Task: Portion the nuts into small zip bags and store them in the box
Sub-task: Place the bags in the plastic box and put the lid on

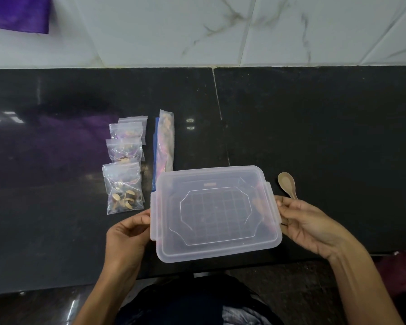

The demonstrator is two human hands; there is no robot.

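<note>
**Clear box held between two hands over a black counter**

The wall (197, 29) behind is covered with big white tiles that have grey marble veins, and a purple cloth (19, 12) hangs at its top left corner. Below the wall runs a dark, polished stone counter (314, 125); it is shiny enough to give back a purple glow on its left part, and one thin seam crosses it from the wall toward the box.

The largest thing on the counter is the clear plastic box (217, 213), near the front edge, with its lid on and a clip flap on each short side. The left hand (127, 233) holds the left flap with curled fingers, and the right hand (307, 221) pinches the right flap between thumb and fingers. I cannot tell for sure if the box rests on the stone or is lifted a little.

Behind the box, touching its far left corner, lies a long clear packet (165, 141) on something blue; it seems to hold nuts, but the view is blurry there. To the left of it lie small zip bags (124, 172) with nuts, overlapping in a row. Just beside the right hand lies a small wooden spoon (287, 184), partly hidden by the fingers.
</note>
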